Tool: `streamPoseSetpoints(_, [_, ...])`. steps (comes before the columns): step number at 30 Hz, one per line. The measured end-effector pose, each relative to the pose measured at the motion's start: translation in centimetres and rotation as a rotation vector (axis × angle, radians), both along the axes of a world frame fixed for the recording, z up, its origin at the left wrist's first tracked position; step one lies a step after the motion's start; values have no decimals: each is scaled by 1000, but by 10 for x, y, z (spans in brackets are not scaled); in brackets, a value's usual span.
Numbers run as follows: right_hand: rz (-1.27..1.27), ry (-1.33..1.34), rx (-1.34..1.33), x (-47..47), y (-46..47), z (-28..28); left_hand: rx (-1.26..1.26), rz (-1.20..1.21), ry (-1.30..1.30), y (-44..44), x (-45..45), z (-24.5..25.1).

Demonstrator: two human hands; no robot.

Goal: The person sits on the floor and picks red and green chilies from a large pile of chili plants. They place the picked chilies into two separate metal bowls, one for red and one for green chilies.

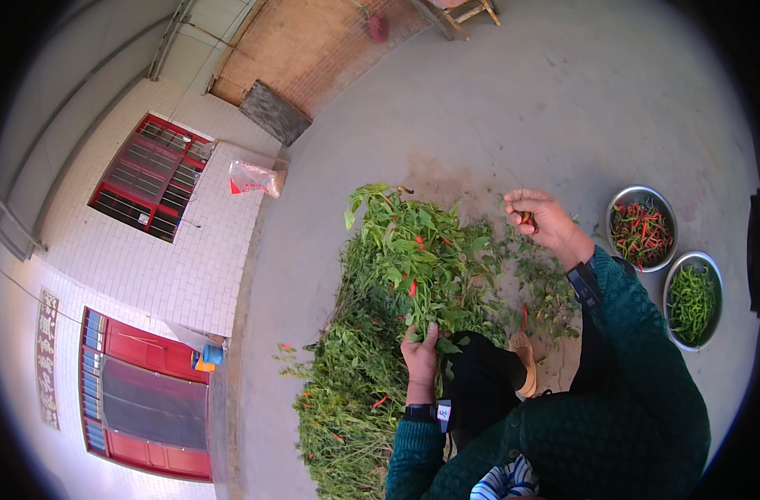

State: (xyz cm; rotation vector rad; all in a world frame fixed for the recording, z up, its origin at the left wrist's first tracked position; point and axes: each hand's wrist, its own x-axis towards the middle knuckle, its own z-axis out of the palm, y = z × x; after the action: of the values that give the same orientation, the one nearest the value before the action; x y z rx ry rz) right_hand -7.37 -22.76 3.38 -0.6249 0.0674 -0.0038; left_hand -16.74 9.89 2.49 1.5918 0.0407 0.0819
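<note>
My left hand (421, 355) grips the stem of a leafy chili pepper plant (411, 244), which carries several red chilies (412, 288) among its green leaves. Raised to the right of the plant, my right hand (539, 219) has its fingers curled around a small reddish-brown chili (526, 219), partly hidden by the fingers. Under and beside the held plant spreads a large heap of cut pepper plants (355, 375) with red chilies scattered through it.
At the right stand a metal bowl of red chilies (642, 231) and another of green chilies (691, 305). Loose leaves (545, 287) lie on the concrete floor (480, 112) by my shoe (522, 362). A brick house wall with a red door (149, 400) is to the left.
</note>
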Motion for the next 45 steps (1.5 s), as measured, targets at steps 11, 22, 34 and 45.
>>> streamPoseSetpoints(11, [-192,-435,-721,-12,45,42,438,-158,-64,-47,-4,7])
streamPoseSetpoints(22, [-156,-462,-843,-4,4,15,467,-338,213,-61,52,23])
streamPoseSetpoints(34, [437,-154,-352,-23,-20,1,931,295,-266,-17,44,-3])
streamPoseSetpoints(45, [425,-137,-307,-27,6,-7,1061,-280,-773,-46,17,-6])
